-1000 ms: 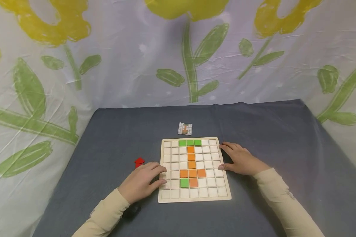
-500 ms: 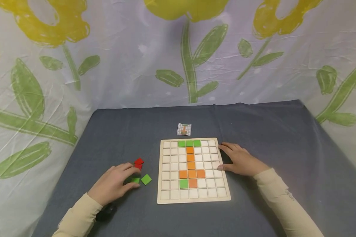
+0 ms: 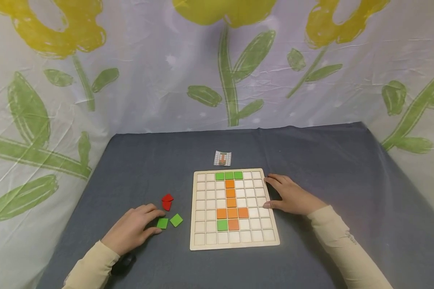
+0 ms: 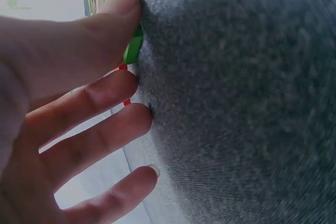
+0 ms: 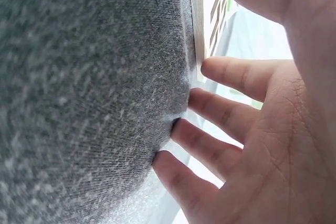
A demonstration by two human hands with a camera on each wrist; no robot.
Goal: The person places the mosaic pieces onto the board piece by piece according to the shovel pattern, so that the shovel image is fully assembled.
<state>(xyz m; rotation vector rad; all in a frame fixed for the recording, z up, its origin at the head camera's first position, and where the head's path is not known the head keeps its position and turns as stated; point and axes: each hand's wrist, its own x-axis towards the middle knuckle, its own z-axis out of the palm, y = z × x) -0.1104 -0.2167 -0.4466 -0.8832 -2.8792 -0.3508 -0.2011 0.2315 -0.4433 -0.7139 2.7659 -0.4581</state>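
My left hand rests low over the cloth left of the board, thumb and fingers apart around a green square tile. In the left wrist view the thumb overlaps a green tile, and the other fingertips are right at the cloth. A second green tile lies turned cornerwise beside it. Two red tiles lie just beyond. My right hand rests at the right edge of the wooden grid board, thumb and index fingertip at its rim, fingers spread. Orange and green tiles fill several board squares.
A small printed pattern card lies behind the board. Dark grey cloth covers the table, and a flower-printed curtain hangs behind and at the sides.
My left hand has moved left off the board's left edge to the loose tiles, bringing the two green ones into sight. My right hand stays at the board's right edge.
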